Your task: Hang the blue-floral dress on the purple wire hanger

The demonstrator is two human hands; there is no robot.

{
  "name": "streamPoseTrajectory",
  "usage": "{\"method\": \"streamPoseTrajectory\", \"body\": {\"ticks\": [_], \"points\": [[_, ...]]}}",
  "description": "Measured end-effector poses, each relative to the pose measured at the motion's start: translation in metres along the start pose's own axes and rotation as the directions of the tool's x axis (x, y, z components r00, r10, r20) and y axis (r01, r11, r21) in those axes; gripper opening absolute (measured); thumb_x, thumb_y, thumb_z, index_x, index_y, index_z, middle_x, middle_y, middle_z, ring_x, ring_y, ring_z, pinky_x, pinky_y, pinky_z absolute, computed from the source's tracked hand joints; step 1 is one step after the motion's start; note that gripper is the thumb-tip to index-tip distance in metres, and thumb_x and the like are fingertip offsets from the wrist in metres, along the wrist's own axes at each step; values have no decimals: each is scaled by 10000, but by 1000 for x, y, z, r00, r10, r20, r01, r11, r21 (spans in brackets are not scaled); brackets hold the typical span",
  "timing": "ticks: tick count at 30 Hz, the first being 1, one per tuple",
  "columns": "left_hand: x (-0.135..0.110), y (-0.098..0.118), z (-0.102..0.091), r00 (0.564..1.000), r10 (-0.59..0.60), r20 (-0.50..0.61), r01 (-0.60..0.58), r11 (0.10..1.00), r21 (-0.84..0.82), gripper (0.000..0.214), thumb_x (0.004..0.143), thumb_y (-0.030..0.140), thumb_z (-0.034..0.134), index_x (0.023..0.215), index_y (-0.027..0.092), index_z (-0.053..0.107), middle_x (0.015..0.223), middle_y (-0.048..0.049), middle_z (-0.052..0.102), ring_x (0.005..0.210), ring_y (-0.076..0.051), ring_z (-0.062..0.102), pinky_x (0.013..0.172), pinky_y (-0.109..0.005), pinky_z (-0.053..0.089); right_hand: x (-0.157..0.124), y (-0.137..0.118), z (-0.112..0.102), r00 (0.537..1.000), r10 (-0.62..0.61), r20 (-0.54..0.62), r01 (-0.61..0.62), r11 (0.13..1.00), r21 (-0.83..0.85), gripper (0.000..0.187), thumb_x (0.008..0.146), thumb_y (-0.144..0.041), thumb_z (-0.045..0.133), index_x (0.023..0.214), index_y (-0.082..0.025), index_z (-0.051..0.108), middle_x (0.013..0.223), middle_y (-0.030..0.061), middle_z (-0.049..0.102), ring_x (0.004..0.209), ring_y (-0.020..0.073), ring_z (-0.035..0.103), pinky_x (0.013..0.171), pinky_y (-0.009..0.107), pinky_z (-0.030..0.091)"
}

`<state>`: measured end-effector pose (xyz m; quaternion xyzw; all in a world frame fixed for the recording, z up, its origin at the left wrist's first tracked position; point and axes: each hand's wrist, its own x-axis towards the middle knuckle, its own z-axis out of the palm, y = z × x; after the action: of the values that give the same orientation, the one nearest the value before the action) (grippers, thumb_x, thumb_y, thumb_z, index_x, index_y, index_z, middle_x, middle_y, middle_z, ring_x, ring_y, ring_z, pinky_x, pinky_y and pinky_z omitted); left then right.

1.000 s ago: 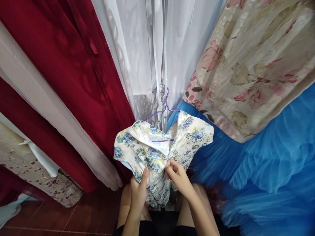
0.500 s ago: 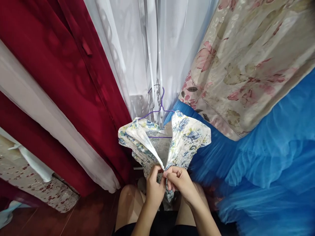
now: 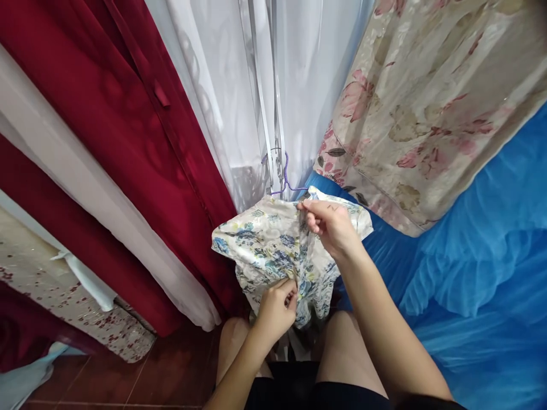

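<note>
In front of my knees hangs a white dress [image 3: 260, 242] with blue and yellow-green flowers, on a purple hanger [image 3: 286, 173]. My right hand [image 3: 331, 225] is closed in a pinch at the top of the dress's middle opening, near the neckline; the zipper pull between the fingertips is too small to see clearly. Lower down the same seam, my left hand [image 3: 277, 304] is closed and grips the fabric just left of the closure. The two edges now lie together between my hands. The inside of the dress is hidden.
Dark red drapes [image 3: 141, 148] and a pale drape [image 3: 106, 188] hang at left. White fabric with straps [image 3: 265, 102] hangs behind the hanger. On the right are a pink-flowered cream garment [image 3: 410, 119] and blue ruffled tulle [image 3: 461, 279]. Red-brown floor tiles [image 3: 115, 376] show lower left.
My right hand has moved up from beside my left hand to the neckline. The V-shaped opening has closed along the seam. My left hand has stayed low on the fabric.
</note>
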<state>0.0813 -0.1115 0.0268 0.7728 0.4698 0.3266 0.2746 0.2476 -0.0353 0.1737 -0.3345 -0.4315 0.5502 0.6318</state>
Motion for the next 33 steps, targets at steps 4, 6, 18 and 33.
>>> {"method": "streamPoseTrajectory", "body": {"ticks": [4, 6, 18, 33], "points": [[25, 12, -25, 989, 12, -145, -37, 985, -167, 133, 894, 218, 618, 1004, 225, 691, 835, -36, 700, 768, -192, 656, 727, -281, 495, -16, 10, 2, 1000, 12, 17, -10, 995, -104, 245, 755, -404, 737, 796, -163, 719, 467, -35, 565, 393, 82, 425, 386, 208, 273], [49, 26, -43, 950, 38, -310, -117, 964, -241, 296, 946, 284, 588, 1231, 231, 647, 840, -36, 693, 772, -187, 665, 763, -288, 514, -21, 13, 1, 1000, -13, 18, 15, 988, -154, 234, 762, -403, 725, 761, -170, 698, 459, -33, 569, 394, 85, 425, 398, 210, 287], [108, 73, -94, 796, 348, -495, -381, 924, 37, 157, 978, 283, 572, 945, 190, 695, 856, -21, 701, 794, -156, 653, 752, -250, 489, -9, 48, -1, 980, -197, 3, 181, 898, -402, 311, 821, -420, 670, 656, -206, 516, 465, -90, 369, 423, 67, 243, 452, 242, 165], [109, -87, -115, 573, -769, -282, -235, 175, -956, 208, 897, 76, 522, 707, 160, 532, 624, 18, 540, 612, -106, 573, 752, -246, 521, -48, 92, -10, 999, 46, 24, -39, 969, -245, 267, 788, -349, 675, 630, -197, 524, 455, -94, 364, 428, 66, 260, 455, 231, 182]]}}
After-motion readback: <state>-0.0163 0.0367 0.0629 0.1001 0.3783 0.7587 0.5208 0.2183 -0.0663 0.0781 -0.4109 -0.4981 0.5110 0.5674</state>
